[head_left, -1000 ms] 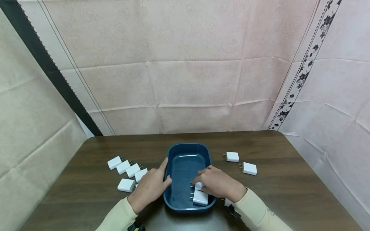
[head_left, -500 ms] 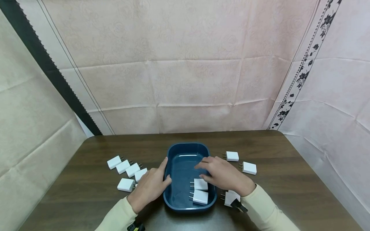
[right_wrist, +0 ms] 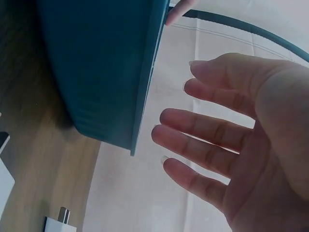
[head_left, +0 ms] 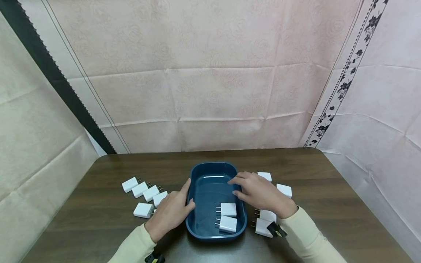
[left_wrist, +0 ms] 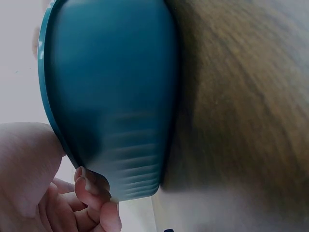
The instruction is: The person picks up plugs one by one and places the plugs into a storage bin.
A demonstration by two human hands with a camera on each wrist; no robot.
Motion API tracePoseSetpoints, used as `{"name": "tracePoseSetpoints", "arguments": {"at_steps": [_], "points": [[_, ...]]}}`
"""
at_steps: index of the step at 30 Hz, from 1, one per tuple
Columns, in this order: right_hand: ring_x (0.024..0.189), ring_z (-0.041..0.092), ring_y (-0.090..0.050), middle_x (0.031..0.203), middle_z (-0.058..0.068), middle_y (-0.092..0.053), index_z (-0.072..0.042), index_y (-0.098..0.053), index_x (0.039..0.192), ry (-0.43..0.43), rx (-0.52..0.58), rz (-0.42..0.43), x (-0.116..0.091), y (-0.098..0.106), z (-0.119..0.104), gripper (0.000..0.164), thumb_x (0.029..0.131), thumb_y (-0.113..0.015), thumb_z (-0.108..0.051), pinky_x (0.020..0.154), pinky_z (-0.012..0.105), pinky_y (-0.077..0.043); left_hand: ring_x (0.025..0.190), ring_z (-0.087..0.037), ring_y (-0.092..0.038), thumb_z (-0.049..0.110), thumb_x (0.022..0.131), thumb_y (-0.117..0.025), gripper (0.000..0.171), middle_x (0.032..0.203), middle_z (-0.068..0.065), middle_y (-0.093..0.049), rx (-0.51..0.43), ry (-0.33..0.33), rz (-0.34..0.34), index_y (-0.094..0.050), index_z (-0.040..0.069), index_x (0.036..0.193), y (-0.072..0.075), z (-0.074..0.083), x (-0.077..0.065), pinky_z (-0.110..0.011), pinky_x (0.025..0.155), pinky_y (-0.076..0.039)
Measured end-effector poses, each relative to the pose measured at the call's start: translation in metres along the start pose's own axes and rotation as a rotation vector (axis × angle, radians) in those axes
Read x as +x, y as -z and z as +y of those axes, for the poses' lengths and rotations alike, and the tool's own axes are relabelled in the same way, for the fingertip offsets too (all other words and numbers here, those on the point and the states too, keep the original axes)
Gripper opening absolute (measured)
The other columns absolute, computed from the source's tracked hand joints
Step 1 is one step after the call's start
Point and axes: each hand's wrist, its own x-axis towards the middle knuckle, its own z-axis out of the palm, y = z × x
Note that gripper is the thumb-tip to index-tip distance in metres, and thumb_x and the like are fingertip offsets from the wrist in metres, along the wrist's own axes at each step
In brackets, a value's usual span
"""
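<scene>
Two white plugs point(head_left: 228, 210) are now in the blue tub point(head_left: 207, 193): the right hand point(head_left: 260, 190) has moved off, fingers spread; the left hand point(head_left: 172, 212) grips the blue tub

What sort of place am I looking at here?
Probably a makeshift work or filming booth: creased, patterned cloth hangs behind and beside a wooden table, with just a blue tray and white plugs visible on top.

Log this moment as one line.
left hand: holds blue tray at left rim | right hand: empty, over right rim | in tray: two white chargers | other chargers: on table, both sides
</scene>
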Motion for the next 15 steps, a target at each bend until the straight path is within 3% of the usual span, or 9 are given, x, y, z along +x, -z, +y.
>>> {"name": "tracePoseSetpoints", "arguments": {"at_steps": [4, 11, 15], "points": [[0.102, 0.019, -0.070, 0.118, 0.007, -0.072, -0.011, -0.073, 0.121, -0.029, 0.021, 0.017, -0.002, 0.002, 0.003, 0.030, 0.093, -0.073, -0.021, 0.087, 0.036, -0.060, 0.039, -0.012, -0.045, 0.020, 0.097, -0.059, 0.067, 0.051, 0.004, -0.046, 0.001, -0.005, 0.001, -0.033, 0.004, 0.157, 0.000, 0.000, 0.000, -0.024, 0.041, -0.039], [0.112, 0.019, -0.067, 0.125, 0.003, -0.069, -0.015, -0.070, 0.127, -0.165, 0.083, -0.008, -0.005, 0.005, 0.009, 0.032, 0.097, -0.068, -0.025, 0.093, 0.039, -0.059, 0.039, -0.012, -0.046, 0.020, 0.098, -0.059, 0.067, 0.051, 0.003, -0.046, 0.002, -0.001, 0.000, -0.033, 0.004, 0.157, 0.001, 0.000, 0.000, -0.023, 0.041, -0.039], [0.114, 0.020, -0.067, 0.125, 0.003, -0.069, -0.015, -0.070, 0.127, -0.185, 0.101, -0.012, -0.005, 0.005, 0.014, 0.032, 0.097, -0.068, -0.023, 0.095, 0.043, -0.057, 0.039, -0.012, -0.046, 0.020, 0.098, -0.059, 0.067, 0.051, 0.003, -0.047, -0.001, -0.003, 0.000, -0.033, 0.004, 0.157, 0.000, 0.000, 0.000, -0.023, 0.041, -0.039]]}}
